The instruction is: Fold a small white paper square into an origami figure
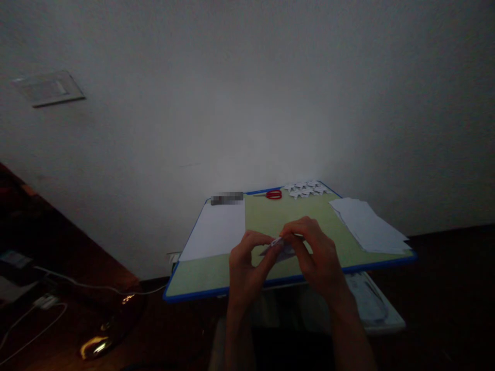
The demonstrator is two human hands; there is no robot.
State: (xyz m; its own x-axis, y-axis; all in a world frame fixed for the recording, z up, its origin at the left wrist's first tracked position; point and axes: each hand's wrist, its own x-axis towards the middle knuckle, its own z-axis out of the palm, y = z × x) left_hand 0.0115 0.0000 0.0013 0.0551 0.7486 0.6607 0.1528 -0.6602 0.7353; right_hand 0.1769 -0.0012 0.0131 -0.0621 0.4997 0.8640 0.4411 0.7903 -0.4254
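Both hands, left hand (247, 257) and right hand (315, 252), pinch a small folded white paper piece (279, 248) between fingertips at lower centre, above the green blue-edged board (266, 216).

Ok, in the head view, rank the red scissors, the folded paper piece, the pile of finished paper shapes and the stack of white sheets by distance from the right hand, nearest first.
1. Folded paper piece: pinched by the right hand and the left hand.
2. Stack of white sheets: to the right of the hand.
3. Red scissors: at the board's far edge.
4. Pile of finished paper shapes: far edge too, too close to the scissors to call.
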